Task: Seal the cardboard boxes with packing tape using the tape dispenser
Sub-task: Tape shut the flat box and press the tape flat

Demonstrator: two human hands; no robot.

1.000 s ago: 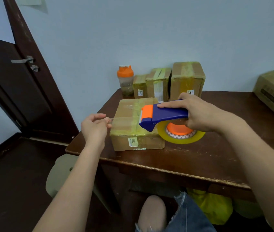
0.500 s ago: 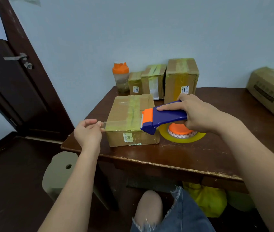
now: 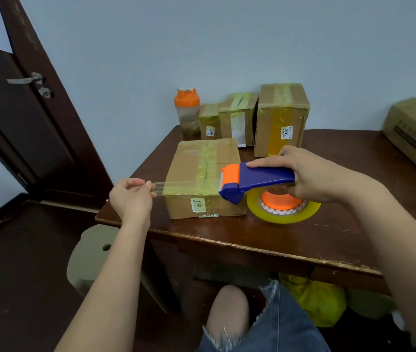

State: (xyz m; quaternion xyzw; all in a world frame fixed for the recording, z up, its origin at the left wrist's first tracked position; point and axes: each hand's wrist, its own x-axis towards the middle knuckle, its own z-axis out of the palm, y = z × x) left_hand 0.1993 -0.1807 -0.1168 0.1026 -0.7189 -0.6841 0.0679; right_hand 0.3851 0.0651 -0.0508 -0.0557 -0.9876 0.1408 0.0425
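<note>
A flat cardboard box (image 3: 189,163) with yellowish tape down its middle lies at the near left corner of the dark wooden table (image 3: 265,240). My right hand (image 3: 313,174) grips the blue and orange tape dispenser (image 3: 255,180) just right of the box; its yellow tape roll (image 3: 283,212) hangs under the handle, close to the table. A strip of clear tape (image 3: 176,186) runs from the dispenser's mouth leftward across the box's front edge. My left hand (image 3: 130,196) pinches the strip's free end, left of the box and beyond the table's edge.
Three taped boxes (image 3: 282,118) and an orange-lidded shaker bottle (image 3: 187,111) stand along the wall behind. Another box (image 3: 415,133) sits at the far right. A dark door (image 3: 11,118) is on the left, a pale stool (image 3: 87,257) below the table corner.
My left hand has drawn the tape end a little further left, so the strip is longer. The right hand and dispenser stay beside the box.
</note>
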